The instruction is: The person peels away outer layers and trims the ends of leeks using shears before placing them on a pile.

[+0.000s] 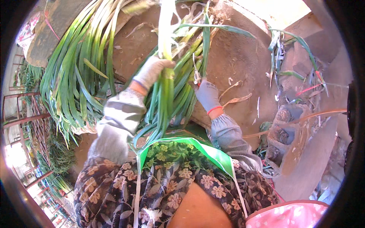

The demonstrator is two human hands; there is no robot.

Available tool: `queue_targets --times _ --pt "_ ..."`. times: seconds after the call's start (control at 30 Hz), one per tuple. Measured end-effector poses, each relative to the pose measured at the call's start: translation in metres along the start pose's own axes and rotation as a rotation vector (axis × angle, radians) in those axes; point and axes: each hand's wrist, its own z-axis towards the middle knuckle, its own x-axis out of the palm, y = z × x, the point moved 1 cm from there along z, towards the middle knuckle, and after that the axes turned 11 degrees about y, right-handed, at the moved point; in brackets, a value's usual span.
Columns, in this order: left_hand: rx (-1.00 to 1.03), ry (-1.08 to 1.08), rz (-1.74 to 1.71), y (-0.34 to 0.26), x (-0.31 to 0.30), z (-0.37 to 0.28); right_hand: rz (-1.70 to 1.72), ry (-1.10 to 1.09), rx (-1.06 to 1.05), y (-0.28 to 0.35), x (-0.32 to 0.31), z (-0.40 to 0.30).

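My left hand, in a pale knit glove, grips a large Welsh onion where its white shank turns green. The shank points away from me and its leaves hang towards my lap. My right hand, in a grey-white glove, is closed around the near end of a long green leaf. A small red bit shows at its fingertips; I cannot tell what it is. Beneath and between the hands lies a pile of more Welsh onions, roots at the far end. A thick bundle of them spreads at the left.
Dry leaf scraps are scattered over the brown dirt floor. To the right stand a hollow block and stripped leaves. A rusty metal rack runs along the left. Pink spotted cloth is at bottom right.
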Motion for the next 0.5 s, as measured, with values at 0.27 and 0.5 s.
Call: queue_targets --times 0.27,0.5 --pt "-0.066 0.044 -0.049 0.037 0.021 0.004 -0.056 -0.009 0.039 -0.005 0.002 -0.003" --pt "-0.043 0.147 -0.118 0.052 0.021 0.003 -0.161 0.031 -0.001 0.006 0.014 -0.009"
